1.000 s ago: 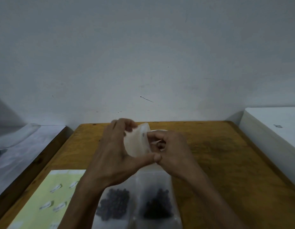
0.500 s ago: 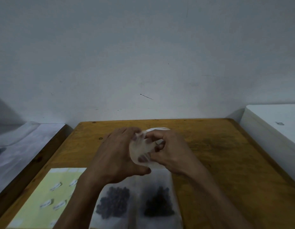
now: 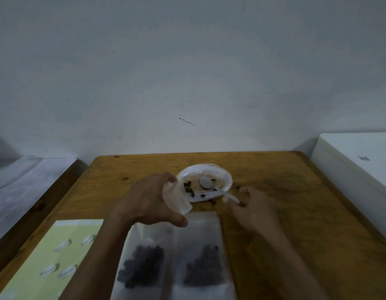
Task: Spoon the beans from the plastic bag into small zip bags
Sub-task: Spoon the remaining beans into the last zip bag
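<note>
An open white plastic bag (image 3: 224, 176) lies on the wooden table (image 3: 285, 202) with a few dark beans (image 3: 188, 188) inside it. A white plastic spoon (image 3: 206, 183) rests in it, bowl inward and handle pointing right. My left hand (image 3: 148, 202) grips an empty small zip bag (image 3: 177, 201) just left of the plastic bag. My right hand (image 3: 253, 207) is at the end of the spoon handle, thumb and curled fingers closing on it. Two small zip bags with dark beans, one on the left (image 3: 144, 263) and one on the right (image 3: 204, 265), lie side by side in front of me.
A pale yellow sheet (image 3: 42, 252) with several white labels lies at the table's near left. A white box (image 3: 356, 169) stands to the right of the table. A lower grey surface (image 3: 25, 187) lies to the left. A wall closes the far edge.
Both hands were working the small zip bag together. My right hand has let go and moved right to the spoon handle. My left hand keeps the bag, and the plastic bag is now uncovered.
</note>
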The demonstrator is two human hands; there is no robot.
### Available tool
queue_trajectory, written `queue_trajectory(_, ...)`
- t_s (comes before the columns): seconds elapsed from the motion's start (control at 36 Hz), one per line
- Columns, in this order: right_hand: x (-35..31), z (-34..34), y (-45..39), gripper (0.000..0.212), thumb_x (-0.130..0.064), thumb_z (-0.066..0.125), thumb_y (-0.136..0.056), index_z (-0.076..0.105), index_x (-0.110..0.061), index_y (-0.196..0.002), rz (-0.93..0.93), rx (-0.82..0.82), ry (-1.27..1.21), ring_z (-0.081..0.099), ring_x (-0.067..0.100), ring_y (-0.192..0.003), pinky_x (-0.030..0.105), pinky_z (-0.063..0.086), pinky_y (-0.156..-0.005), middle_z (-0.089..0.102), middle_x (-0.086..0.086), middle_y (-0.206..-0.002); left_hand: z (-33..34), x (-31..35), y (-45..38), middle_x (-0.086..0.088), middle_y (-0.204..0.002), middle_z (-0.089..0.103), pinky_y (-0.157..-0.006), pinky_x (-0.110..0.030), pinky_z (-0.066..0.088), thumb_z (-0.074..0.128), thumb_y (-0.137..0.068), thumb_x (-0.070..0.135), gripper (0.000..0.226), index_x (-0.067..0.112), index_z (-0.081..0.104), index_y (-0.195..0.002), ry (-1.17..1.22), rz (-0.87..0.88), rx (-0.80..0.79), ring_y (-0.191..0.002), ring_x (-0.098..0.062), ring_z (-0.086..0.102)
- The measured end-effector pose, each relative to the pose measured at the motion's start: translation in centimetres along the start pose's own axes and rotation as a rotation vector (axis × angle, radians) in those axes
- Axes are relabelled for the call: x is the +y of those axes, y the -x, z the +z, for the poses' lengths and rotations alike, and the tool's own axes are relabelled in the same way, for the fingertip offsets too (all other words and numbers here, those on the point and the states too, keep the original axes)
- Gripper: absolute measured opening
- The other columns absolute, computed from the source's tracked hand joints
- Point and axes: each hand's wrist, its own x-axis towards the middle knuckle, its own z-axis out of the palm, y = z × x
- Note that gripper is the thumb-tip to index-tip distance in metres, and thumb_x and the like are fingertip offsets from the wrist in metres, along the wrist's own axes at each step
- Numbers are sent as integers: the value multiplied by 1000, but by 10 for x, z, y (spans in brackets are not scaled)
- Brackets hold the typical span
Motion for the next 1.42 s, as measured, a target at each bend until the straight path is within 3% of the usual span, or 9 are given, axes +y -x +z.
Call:
queue_trajectory(0.06,1,7,-2,55,-44,73,-84,56,-22,-131,47,-9,-140,66,17,-96,35,57,-77,67,2,-115,2,3,-7,11,-134,50,-92,-35,52,86,-49,65,105,35,40,-139,-10,-9,-58,-109,-14,49)
queue_trajectory(0.14,-1,14,-5,19,-29,74,-88,69,-19,-104,47,29,-314,69,12,-72,31,59,-63,72,0,-81,4,7,-18,9,-136,50,-92,-34,50,86,-52,64,106,35,38,-142,-16,-30,-113,-108,-14,47)
queue_trajectory(0.22,-6,18,-7,5,-20,72,-89,70,-24,-86,15,93,-458,68,12,-66,26,55,-56,72,0,-73,5,10,-26,8,-137,50,-93,-34,48,85,-55,63,105,32,38,-144,-32,-51,-146,-107,-12,45)
queue_trajectory(0.33,-6,25,-8,7,-22,67,-93,72,-27,-96,-102,220,-442,69,14,-73,29,58,-62,71,-4,-78,7,10,-31,8,-134,50,-100,-39,46,83,-55,65,104,31,39,-143,-39,-71,-144,-107,-12,44)
queue_trajectory(0.53,6,10,3,15,-24,62,-94,70,-24,-107,-535,414,-256,59,-5,-83,7,47,-65,65,-11,-92,6,6,-31,7,-136,51,-106,-45,42,83,-56,65,105,29,38,-144,-24,-106,-107,-108,-13,44)
queue_trajectory(0.67,15,-4,11,13,-24,62,-91,71,-17,-99,-729,352,-276,62,2,-85,7,48,-66,65,-10,-89,2,10,-29,7,-132,52,-107,-44,40,84,-55,64,106,28,39,-144,-18,-118,-86,-104,-12,44)
queue_trajectory(1.08,16,5,16,25,-39,54,-95,71,-20,-96,-787,346,-310,63,4,-73,11,48,-59,63,-15,-83,2,12,-23,3,-143,48,-112,-46,34,82,-58,67,109,25,36,-148,-41,-153,-78,-124,-19,47)
queue_trajectory(1.28,14,14,13,15,-24,61,-95,72,-17,-101,-811,416,-237,61,-3,-81,6,46,-64,66,-9,-89,3,12,-21,1,-146,47,-113,-49,34,83,-57,66,112,25,35,-149,-14,-165,-98,-128,-21,46)
queue_trajectory(1.42,12,8,24,18,-28,58,-95,72,-17,-97,-859,452,-243,60,-4,-78,5,43,-63,64,-12,-86,1,9,-20,2,-147,46,-112,-47,36,82,-58,67,110,25,36,-149,-19,-158,-93,-128,-21,46)
